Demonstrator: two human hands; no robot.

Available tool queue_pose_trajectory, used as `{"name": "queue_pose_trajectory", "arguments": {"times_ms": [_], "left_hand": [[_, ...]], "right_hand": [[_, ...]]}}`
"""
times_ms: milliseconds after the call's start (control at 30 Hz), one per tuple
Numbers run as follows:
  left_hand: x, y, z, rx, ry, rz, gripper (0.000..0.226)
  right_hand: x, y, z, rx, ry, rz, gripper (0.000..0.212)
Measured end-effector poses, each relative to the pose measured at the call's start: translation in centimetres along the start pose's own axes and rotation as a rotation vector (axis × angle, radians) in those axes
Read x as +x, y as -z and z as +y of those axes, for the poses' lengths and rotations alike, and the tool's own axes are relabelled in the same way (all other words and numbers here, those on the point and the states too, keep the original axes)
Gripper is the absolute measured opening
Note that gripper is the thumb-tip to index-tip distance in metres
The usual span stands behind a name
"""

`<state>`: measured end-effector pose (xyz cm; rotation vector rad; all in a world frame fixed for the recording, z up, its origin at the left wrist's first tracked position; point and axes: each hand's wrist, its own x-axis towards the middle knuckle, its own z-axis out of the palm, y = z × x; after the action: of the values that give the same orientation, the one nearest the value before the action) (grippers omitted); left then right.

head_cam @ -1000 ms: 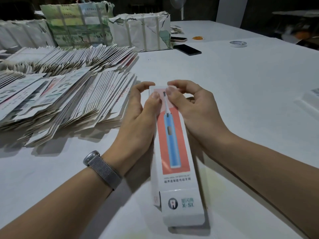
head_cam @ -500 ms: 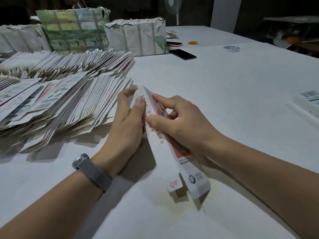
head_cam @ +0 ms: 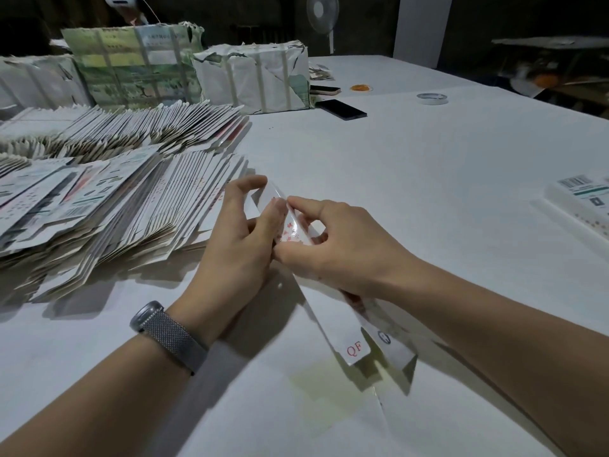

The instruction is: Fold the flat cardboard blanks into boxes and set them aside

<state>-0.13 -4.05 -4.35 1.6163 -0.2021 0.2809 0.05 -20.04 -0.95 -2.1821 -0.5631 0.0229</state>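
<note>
A long white toothbrush box (head_cam: 354,338) lies tilted on its edge in the middle of the white table (head_cam: 428,179), its near end open with a flap marked QF. My left hand (head_cam: 237,245) holds its far end from the left, thumb and fingers around the top flap. My right hand (head_cam: 339,245) pinches the same far end from the right, fingers curled on the flap. A large fanned pile of flat blanks (head_cam: 108,199) lies to the left of the hands.
Wrapped bundles (head_cam: 253,77) stand at the back left. A black phone (head_cam: 345,109), a second phone (head_cam: 324,90) and a tape roll (head_cam: 432,98) lie further back. A finished box (head_cam: 583,206) rests at the right edge.
The box has turned from lying face up to standing on its edge. Both hands have shifted onto the far flap, and the near QF flap now hangs open.
</note>
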Motion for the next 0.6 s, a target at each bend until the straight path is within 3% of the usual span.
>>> {"name": "queue_pose_trajectory", "arguments": {"times_ms": [267, 400, 600], "left_hand": [[0.3, -0.4, -0.4, 0.119, -0.068, 0.045, 0.031], [0.2, -0.3, -0.2, 0.121, -0.058, 0.099, 0.016], [0.7, 1.1, -0.8, 0.11, -0.092, 0.063, 0.016]], "right_hand": [[0.2, 1.6, -1.0, -0.083, -0.064, 0.0, 0.035], [0.3, 2.6, -0.8, -0.431, -0.097, -0.068, 0.05], [-1.7, 5.0, 2.0, -0.797, -0.158, -0.067, 0.042]]}}
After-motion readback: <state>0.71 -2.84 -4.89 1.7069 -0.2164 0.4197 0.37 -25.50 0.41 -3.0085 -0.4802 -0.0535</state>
